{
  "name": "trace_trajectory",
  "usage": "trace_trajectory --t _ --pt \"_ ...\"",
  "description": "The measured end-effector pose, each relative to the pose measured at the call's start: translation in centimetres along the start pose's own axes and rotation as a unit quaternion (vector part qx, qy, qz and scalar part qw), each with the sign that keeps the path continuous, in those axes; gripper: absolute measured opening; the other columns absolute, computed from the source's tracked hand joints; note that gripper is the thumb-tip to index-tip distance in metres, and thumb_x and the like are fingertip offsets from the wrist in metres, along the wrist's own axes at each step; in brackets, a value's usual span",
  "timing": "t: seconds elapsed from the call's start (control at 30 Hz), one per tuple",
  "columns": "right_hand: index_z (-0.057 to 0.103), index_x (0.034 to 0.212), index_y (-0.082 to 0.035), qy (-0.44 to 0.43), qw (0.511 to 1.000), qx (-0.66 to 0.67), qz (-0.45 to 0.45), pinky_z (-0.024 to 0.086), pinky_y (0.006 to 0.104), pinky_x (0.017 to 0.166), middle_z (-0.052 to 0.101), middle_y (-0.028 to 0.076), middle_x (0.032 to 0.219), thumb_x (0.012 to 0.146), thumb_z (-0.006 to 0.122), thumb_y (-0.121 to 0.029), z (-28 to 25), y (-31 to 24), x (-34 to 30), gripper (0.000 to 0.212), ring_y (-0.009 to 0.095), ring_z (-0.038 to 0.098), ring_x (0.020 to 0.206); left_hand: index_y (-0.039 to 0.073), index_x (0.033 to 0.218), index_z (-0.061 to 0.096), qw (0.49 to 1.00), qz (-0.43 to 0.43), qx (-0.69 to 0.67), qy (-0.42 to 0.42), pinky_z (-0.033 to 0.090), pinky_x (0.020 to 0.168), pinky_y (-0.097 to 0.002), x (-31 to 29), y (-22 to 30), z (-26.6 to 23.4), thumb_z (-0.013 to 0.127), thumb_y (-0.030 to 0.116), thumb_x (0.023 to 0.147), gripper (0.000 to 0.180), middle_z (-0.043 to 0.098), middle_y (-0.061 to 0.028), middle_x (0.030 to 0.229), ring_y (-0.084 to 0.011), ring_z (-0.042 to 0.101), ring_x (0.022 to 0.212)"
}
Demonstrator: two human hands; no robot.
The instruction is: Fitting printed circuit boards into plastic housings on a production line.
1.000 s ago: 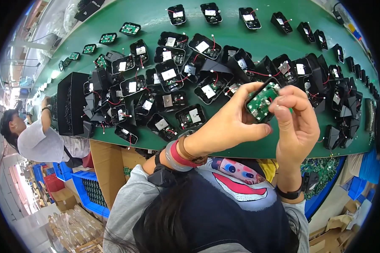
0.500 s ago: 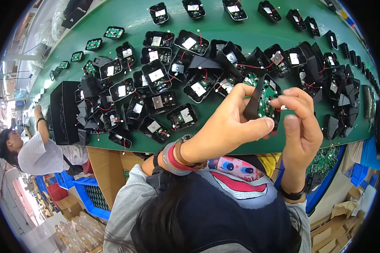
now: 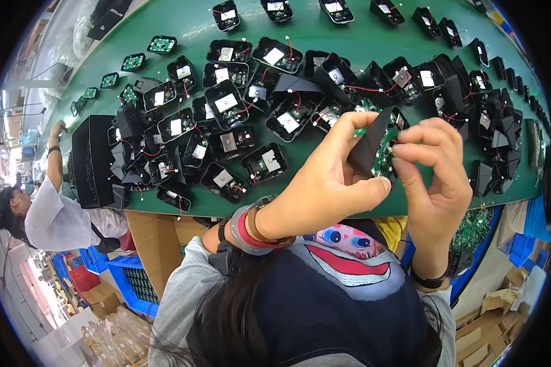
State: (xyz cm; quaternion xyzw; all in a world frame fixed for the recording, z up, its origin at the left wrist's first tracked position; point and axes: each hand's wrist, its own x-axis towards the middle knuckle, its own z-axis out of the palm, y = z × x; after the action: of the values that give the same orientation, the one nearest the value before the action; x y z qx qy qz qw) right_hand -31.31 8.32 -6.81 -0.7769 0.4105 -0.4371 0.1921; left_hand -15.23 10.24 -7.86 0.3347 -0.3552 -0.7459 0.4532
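My left hand [image 3: 333, 177] is closed around a black plastic housing [image 3: 370, 144], held tilted on its side above the near edge of the table. Inside the housing a green circuit board [image 3: 384, 150] faces my right hand [image 3: 438, 168]. The right thumb and index finger are pinched together at the board's edge, and the fingertips hide what is between them. Beyond my hands, many similar black housings lie in a loose pile, such as an open housing [image 3: 288, 119] with a white pad inside and a red wire with a small white plug.
A green table [image 3: 196, 37] carries rows of housings along its far side. A black box [image 3: 93, 162] stands at the left. Below the edge are a cardboard box [image 3: 150, 241] and a blue crate of boards [image 3: 134, 284]. A co-worker [image 3: 58, 214] sits at the far left.
My right thumb has closed up to the index finger at the board; a white plug seen by those fingers before is now hidden. The co-worker's arm has reached farther up.
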Motion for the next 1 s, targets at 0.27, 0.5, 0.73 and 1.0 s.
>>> trace_trajectory --t 0.27,0.5,0.73,1.0 --pt "0.056 0.087 -0.003 0.026 0.999 0.002 0.032 0.042 0.0345 0.082 0.064 0.003 0.079 0.067 0.070 0.004 -0.1 -0.5 -0.3 0.025 0.021 0.055 0.082 0.000 0.124 0.029 0.995 0.076 0.060 0.026 0.048 0.070 -0.0264 -0.1 -0.3 0.7 0.061 0.003 0.074 0.059 0.050 -0.0095 0.102 -0.0115 0.054 0.082" --pt "0.046 0.099 -0.004 -0.028 0.994 -0.105 -0.031 0.039 0.0316 0.090 0.063 0.003 0.081 0.067 0.068 0.008 -0.7 -0.2 -0.3 0.041 0.012 0.052 0.087 -0.003 0.121 0.030 0.914 0.233 0.327 0.052 0.048 0.071 -0.0288 0.0 -1.0 0.3 0.062 0.001 0.069 0.061 0.053 -0.0184 0.100 -0.0212 0.058 0.084" --pt "0.050 0.101 -0.001 -0.089 0.973 0.126 0.170 0.040 0.0230 0.079 0.050 0.002 0.087 0.059 0.071 0.005 -1.1 0.5 1.5 0.048 0.011 0.051 0.083 -0.004 0.119 0.030 0.937 0.217 0.273 0.003 0.046 0.076 -0.0307 0.2 -0.7 -0.5 0.061 0.002 0.069 0.060 0.052 -0.0199 0.100 -0.0259 0.058 0.086" --pt "0.057 0.089 0.001 -0.067 0.979 0.102 0.161 0.042 0.0220 0.069 0.055 0.004 0.086 0.070 0.066 0.006 -0.7 0.4 -0.3 0.022 0.011 0.052 0.076 0.001 0.127 0.029 0.995 0.055 0.075 -0.030 0.037 0.093 -0.0293 0.4 -1.6 -1.1 0.057 0.003 0.073 0.061 0.042 -0.0087 0.121 -0.0139 0.042 0.112"
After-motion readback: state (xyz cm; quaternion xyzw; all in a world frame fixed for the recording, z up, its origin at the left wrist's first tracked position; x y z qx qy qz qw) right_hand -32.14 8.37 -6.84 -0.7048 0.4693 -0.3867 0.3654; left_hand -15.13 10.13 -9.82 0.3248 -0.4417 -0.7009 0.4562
